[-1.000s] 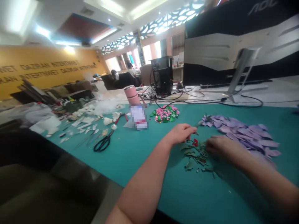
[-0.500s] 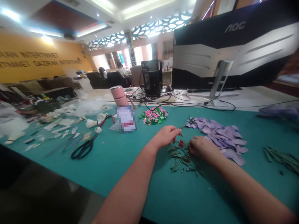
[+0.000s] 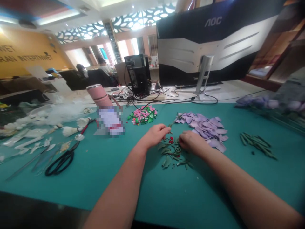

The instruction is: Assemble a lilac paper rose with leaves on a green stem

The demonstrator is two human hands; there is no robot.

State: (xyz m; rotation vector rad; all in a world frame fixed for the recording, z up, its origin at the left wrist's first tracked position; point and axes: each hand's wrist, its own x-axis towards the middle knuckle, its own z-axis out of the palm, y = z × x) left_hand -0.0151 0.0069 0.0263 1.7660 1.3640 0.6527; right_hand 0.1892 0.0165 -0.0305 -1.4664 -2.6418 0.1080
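Over the green mat [image 3: 166, 200], your left hand [image 3: 154, 136] is pinched nearly closed on a thin green stem [image 3: 172, 125]. The stem is right at your fingertips. Its long way slants away from you and to the right, toward the purple petals [image 3: 209, 129]. Your right hand [image 3: 192, 142] is curled, just beside a small pile of green and red bits [image 3: 166, 163]; its fingertips are hidden, so you cannot tell if it holds one. Farther back stands the pink bottle [image 3: 99, 95]; you cannot see inside it.
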